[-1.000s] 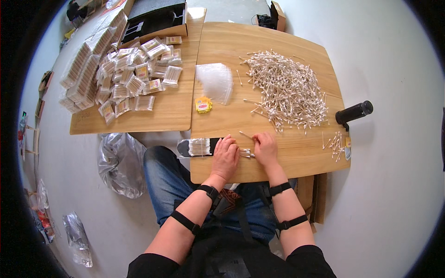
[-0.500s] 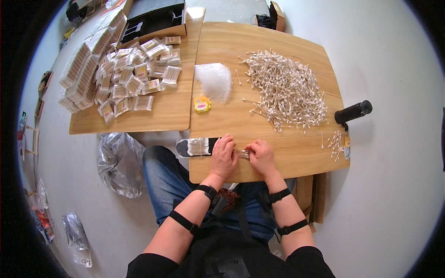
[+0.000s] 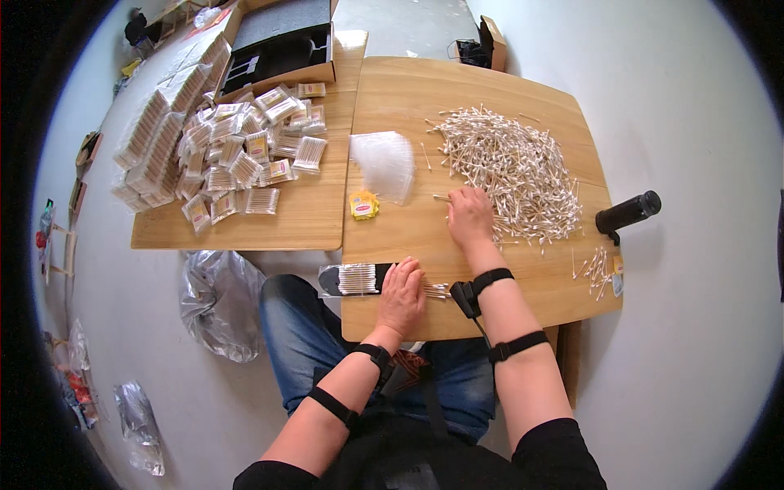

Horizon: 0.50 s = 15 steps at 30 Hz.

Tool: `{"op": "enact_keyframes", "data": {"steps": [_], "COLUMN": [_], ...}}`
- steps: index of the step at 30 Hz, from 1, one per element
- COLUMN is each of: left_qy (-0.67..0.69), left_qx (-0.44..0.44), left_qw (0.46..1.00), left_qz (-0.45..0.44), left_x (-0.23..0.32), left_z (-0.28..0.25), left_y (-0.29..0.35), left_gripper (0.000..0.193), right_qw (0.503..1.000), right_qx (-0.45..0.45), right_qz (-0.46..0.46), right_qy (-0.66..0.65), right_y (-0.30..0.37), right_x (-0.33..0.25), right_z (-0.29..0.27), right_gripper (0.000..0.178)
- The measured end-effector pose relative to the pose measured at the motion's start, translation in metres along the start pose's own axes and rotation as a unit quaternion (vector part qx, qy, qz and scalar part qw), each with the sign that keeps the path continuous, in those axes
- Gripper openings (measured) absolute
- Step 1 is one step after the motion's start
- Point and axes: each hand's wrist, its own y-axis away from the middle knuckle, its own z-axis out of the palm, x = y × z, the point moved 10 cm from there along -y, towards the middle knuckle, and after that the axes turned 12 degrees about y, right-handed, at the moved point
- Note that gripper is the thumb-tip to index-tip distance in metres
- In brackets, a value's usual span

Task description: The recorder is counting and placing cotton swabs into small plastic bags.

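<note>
My left hand (image 3: 403, 296) rests with its fingers close together over a bunch of cotton swabs (image 3: 438, 290), whose tips stick out to its right. Beside it, at the table's front left, a row of cotton swabs (image 3: 357, 278) lies on a flat black strip (image 3: 329, 280) with clear film around its left end. Farther off, my right hand (image 3: 470, 218) is at the near left edge of a large heap of loose cotton swabs (image 3: 527, 175). Its fingers are bent and closed at a single cotton swab (image 3: 441, 198); the fingertips are partly hidden.
Clear plastic bags (image 3: 385, 166) are fanned out near yellow cards (image 3: 363, 205). Filled swab packs (image 3: 245, 167) pile up on the left table, before an open box (image 3: 282, 61). A black cylinder (image 3: 627, 213) stands at the right edge, near a few stray swabs (image 3: 599, 272).
My right hand has left the bunch beside my left hand and moved away from me to the heap's edge. My left hand stays on the swabs. The whole view has shifted slightly.
</note>
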Motion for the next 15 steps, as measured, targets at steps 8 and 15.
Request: {"op": "enact_keyframes", "data": {"steps": [8,15], "left_qy": [0.023,-0.031], "left_qx": [0.026,0.017], "left_qw": [0.999,0.999], "left_qz": [0.002,-0.013], "left_x": [-0.003,-0.001], "left_z": [0.002,-0.001], "left_y": [0.003,0.002], "left_gripper": [0.033,0.047], "right_qw": [0.994,0.985], "right_qx": [-0.059,-0.091], "right_qz": [-0.095,-0.043], "right_qy": [-0.015,-0.137], "right_y": [0.024,0.103], "right_x": [-0.052,-0.047], "right_z": [0.011,-0.011], "right_gripper": [0.009,0.006]}}
